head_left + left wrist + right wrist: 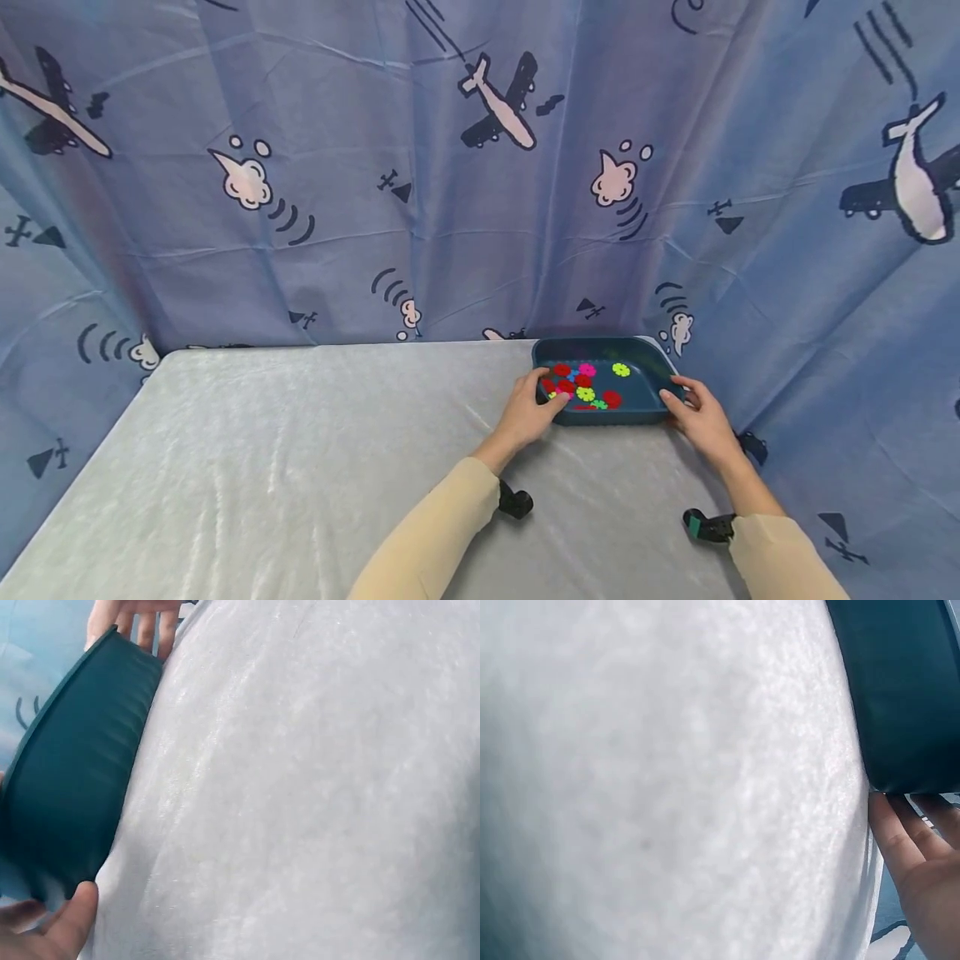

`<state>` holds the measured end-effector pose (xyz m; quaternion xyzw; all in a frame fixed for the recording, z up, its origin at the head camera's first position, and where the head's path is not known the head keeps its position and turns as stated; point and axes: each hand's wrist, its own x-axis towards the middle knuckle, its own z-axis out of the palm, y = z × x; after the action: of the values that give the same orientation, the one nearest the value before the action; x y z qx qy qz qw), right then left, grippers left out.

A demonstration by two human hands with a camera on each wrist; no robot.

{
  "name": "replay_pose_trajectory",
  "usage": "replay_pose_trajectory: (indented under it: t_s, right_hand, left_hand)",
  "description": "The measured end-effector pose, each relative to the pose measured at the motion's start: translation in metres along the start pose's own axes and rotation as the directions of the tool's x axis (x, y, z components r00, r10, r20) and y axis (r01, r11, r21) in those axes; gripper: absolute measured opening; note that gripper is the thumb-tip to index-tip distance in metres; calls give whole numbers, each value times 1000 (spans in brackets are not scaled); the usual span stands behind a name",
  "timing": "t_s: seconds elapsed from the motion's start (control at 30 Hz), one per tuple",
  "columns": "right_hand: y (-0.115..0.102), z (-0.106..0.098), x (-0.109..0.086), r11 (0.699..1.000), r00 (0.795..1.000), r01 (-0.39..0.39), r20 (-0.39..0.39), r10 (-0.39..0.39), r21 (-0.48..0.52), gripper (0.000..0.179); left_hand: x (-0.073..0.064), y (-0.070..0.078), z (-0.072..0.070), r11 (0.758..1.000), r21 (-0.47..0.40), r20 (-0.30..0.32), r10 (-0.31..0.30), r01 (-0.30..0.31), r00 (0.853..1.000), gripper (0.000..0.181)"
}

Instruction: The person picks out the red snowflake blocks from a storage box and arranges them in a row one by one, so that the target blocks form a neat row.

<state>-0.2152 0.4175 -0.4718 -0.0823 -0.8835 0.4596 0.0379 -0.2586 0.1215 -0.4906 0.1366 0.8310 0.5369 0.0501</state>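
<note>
A dark teal plastic tray (637,397) is at the far right part of the table, held from both ends. My left hand (525,412) grips its left end, thumb over the rim and fingers along the outside. At the opposite end, my right hand (705,423) holds the rim with the thumb on top and fingers against the outer wall. Small notched, flower-like discs (586,393) in red, yellow, pink, blue and green lie mostly in the tray's left half. In the left wrist view, the tray's long outer wall (79,742) spans between both hands.
A pale, plush cloth covers the table (262,450). Blue curtains (337,167) printed with airplanes hang right behind the table's back edge and along its sides, close to the tray. Black devices (516,502) are worn at both wrists.
</note>
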Motion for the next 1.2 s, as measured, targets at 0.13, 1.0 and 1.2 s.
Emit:
replay_pose_trajectory:
  t_s: [0.13, 1.0, 1.2]
  right_hand:
    - [4, 2, 2, 998, 1000, 10, -10, -10, 55, 69]
    - [-40, 24, -17, 998, 998, -3, -68, -2, -68, 58]
    - [-56, 39, -25, 995, 998, 36, -41, -40, -96, 57]
  left_hand:
    - [-1, -1, -1, 1000, 23, 1, 6, -6, 1000, 58]
    - [-18, 6, -42, 999, -36, 15, -38, 39, 999, 57]
    - [-26, 0, -65, 997, -19, 15, -74, 74, 997, 56]
